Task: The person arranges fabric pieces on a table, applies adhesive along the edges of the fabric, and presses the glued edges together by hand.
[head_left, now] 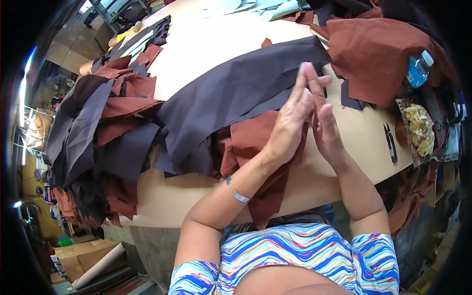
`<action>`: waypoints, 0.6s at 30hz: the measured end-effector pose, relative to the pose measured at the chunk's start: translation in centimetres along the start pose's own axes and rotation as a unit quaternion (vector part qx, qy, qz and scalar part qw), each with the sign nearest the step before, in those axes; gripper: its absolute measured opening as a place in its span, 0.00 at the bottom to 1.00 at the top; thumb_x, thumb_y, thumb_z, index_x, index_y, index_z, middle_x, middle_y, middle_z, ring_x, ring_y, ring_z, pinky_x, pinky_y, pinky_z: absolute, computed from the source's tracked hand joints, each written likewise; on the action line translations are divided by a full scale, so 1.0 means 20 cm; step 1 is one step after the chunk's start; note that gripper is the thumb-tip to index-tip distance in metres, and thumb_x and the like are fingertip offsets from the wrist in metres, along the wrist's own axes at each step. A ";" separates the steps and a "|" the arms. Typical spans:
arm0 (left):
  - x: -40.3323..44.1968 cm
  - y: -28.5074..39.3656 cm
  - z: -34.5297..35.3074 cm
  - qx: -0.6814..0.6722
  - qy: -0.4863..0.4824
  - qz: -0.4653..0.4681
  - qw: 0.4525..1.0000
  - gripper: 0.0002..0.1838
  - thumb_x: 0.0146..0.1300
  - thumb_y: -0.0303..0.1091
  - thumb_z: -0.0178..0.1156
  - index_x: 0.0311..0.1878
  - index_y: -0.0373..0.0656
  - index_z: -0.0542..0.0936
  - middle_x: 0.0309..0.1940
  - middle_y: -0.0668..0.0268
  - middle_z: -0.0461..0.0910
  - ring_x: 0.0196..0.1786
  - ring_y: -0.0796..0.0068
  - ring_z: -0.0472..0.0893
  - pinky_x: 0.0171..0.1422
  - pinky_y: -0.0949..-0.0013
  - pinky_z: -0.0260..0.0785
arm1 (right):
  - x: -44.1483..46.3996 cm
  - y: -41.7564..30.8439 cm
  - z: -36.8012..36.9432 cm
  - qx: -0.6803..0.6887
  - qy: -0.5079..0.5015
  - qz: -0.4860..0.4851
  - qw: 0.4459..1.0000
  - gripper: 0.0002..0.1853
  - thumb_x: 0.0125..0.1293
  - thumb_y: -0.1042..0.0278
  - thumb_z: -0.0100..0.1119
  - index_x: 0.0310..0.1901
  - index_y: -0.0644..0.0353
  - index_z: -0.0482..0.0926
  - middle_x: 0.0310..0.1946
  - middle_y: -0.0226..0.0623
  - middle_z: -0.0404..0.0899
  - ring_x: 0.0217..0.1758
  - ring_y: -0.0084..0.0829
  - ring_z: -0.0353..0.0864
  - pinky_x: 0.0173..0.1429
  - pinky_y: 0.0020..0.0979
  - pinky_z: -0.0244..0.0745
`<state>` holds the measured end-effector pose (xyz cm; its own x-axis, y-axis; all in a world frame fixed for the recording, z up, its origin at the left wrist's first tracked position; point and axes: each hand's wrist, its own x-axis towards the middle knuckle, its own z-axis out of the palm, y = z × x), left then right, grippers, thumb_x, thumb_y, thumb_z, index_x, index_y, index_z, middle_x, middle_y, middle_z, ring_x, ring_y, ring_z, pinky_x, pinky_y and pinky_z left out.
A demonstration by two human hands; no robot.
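My left hand (290, 120) and my right hand (328, 132) are raised over the table, palms facing and touching near the fingers. Both have their fingers stretched out, and I see nothing held between them. Beneath and left of them lies a long dark cloth piece (231, 93), spread in a curve across the table. A rust-brown cloth piece (251, 135) lies under my left wrist and hangs over the near table edge. Part of it is hidden by my left forearm.
Heaped dark and brown cloth scraps (125, 115) cover the table's left end. At right are thread snips (390, 142), a brown cloth (371, 49), a plastic bottle (418, 71) and a yellowish lump (418, 128). Pale green pieces (265, 7) lie at the far edge.
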<state>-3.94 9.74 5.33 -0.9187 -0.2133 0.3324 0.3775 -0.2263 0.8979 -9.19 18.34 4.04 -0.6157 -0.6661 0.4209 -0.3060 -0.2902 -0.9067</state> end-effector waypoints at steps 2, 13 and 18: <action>0.01 0.01 -0.01 -0.030 0.020 -0.003 0.999 0.34 0.71 0.51 0.35 0.72 0.40 0.44 0.64 0.55 0.62 0.67 0.66 0.60 0.71 0.64 0.46 | 0.02 0.00 -0.01 0.002 -0.011 -0.001 1.000 0.42 0.66 0.30 0.25 0.71 0.56 0.45 0.73 0.38 0.41 0.75 0.35 0.40 0.71 0.33 0.44; 0.03 -0.03 -0.05 -0.105 0.088 -0.030 0.990 0.22 0.68 0.40 0.52 0.60 0.38 0.68 0.48 0.60 0.77 0.47 0.78 0.77 0.51 0.74 0.68 | 0.01 0.01 0.02 0.220 -0.034 0.067 0.973 0.47 0.62 0.25 0.22 0.71 0.56 0.43 0.72 0.38 0.43 0.74 0.33 0.45 0.74 0.35 0.38; 0.04 -0.05 -0.09 -0.141 0.095 -0.021 0.985 0.11 0.69 0.38 0.51 0.43 0.38 0.73 0.35 0.66 0.79 0.36 0.81 0.77 0.43 0.80 0.69 | 0.01 0.03 0.01 0.218 -0.083 0.041 0.972 0.43 0.65 0.30 0.23 0.71 0.57 0.44 0.72 0.34 0.43 0.75 0.31 0.38 0.73 0.31 0.36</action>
<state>-4.87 7.97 4.22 -0.9064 -0.3652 0.2123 0.3807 -0.4885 0.7851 -9.30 17.91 3.57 -0.4882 -0.7902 0.3703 0.0975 -0.4711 -0.8767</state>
